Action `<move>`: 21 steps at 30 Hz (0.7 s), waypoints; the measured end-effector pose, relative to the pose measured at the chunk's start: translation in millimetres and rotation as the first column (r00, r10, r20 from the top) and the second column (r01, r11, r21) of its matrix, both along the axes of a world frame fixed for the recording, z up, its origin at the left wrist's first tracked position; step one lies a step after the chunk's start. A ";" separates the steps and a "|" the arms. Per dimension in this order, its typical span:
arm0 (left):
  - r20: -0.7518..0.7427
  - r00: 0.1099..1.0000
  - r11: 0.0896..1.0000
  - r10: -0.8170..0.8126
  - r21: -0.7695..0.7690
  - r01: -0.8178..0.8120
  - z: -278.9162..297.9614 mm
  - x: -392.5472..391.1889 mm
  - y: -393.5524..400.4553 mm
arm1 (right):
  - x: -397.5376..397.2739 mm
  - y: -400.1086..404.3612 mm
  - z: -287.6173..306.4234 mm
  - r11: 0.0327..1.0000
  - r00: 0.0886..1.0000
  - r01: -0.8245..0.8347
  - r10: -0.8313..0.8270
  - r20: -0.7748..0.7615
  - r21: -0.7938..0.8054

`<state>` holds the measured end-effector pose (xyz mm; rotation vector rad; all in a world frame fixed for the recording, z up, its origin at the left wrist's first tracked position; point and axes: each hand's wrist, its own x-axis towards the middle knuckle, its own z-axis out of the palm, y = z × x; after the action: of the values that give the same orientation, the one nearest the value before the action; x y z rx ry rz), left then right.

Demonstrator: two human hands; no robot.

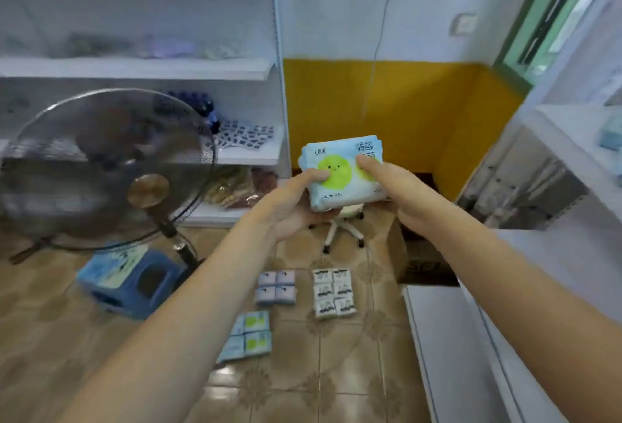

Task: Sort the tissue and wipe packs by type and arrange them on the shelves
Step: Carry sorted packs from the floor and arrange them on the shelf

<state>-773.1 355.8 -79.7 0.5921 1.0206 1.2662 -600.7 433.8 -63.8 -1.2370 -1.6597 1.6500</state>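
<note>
A light blue pack with green smiling circles [340, 171] is held up in front of me, apparently a small stack. My left hand [296, 207] grips it from below and the left, thumb on its face. My right hand [393, 183] holds its right side, thumb on top. On the floor below lie three groups: lilac packs [276, 288], white packs with dark print [334, 293] and blue-green packs [249, 335] like the one I hold.
A standing fan [104, 166] and a blue plastic stool [131, 281] are at the left, before white shelves [134, 69] holding small goods. A white swivel stool [346, 224] and a cardboard box [417, 254] stand ahead. White shelving [572, 139] rises at the right.
</note>
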 end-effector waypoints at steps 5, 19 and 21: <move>-0.031 0.992 0.959 0.120 -0.257 -0.124 -97.3 -94.1 -59.3 | -106.3 -42.8 -112.1 0.981 0.992 -0.120 0.126 0.029 -0.151; -0.085 0.901 0.650 0.425 -0.664 -0.369 -456.8 -217.9 -168.1 | -270.6 -113.1 -468.2 0.809 0.855 -0.296 0.462 0.238 -0.508; -0.122 0.905 0.609 0.408 -0.701 -0.370 -506.8 -236.4 -189.7 | -286.2 -133.6 -522.6 0.773 0.838 -0.297 0.493 0.236 -0.561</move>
<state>-1009.5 166.1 -586.5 -0.2990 1.5417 1.1111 -886.9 300.2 -586.5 -1.6042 -1.8836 2.3526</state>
